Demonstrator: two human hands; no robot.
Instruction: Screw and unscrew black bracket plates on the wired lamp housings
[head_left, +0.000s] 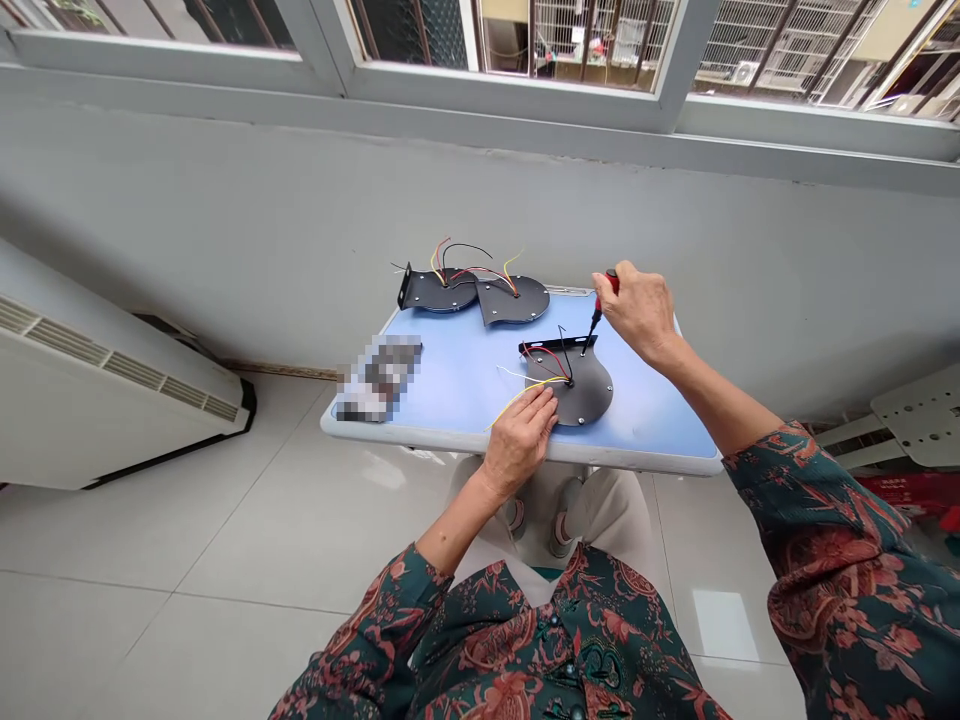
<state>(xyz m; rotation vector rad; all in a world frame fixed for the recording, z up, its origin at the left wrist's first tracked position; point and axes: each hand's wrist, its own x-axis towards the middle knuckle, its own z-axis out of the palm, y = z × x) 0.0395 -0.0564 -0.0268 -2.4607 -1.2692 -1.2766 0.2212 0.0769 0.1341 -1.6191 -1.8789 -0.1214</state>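
Head | right grip (pixel 639 306) clasps screwdriver (pixel 596 317): long axis steep, tip down | left grip (pixel 519 438) laid flat on plate (pixel 590 391)

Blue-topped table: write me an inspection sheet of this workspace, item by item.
Surface: blue tabletop with a pale rim.
Job's things: black front plate, flange toward the wall; red-handled screwdriver, tip down near that flange.
Clutter: pixelated patch at the table's left, contents unreadable; two more black plates, left and right, at the back.
Hands: left hand rests on the front plate's near-left edge; right hand grips the screwdriver.
Cables: loose coloured wires rise from all three plates.
Surroundings: wall, barred window, tiled floor.
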